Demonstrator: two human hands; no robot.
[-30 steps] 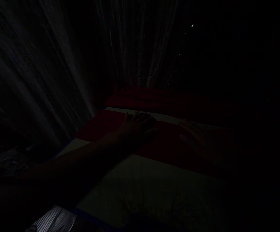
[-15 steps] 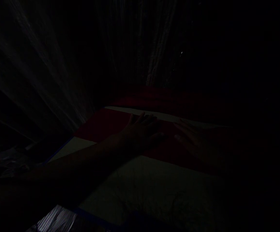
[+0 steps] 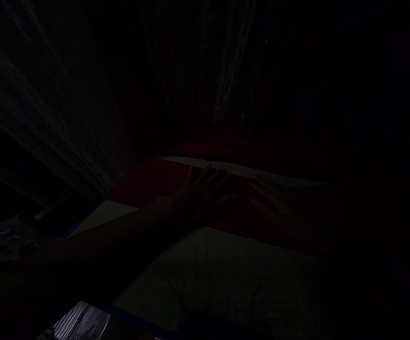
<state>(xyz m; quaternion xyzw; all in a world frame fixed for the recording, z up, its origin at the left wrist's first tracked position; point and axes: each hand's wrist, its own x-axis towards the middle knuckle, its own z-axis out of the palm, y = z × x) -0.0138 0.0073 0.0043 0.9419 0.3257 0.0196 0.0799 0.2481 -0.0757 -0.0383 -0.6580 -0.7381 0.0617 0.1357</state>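
Head view, dimmer than a second ago: I see the left hand [image 3: 203,194] and right hand [image 3: 274,200] closer together, above the red-and-pale, blue-edged flat sheet [image 3: 229,259], material unclear. Left spread wide, right extended, narrower; neither visibly grips. Sheet barely moved, so mostly hands shifting.

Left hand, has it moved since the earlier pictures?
Yes: the left hand has shifted slightly right, away from the blue edge at picture left.

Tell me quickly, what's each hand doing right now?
Left hand: open, fingers spread over the red band, nothing visibly held.
Right hand: open, fingers extended, nothing visibly held; partly dark.
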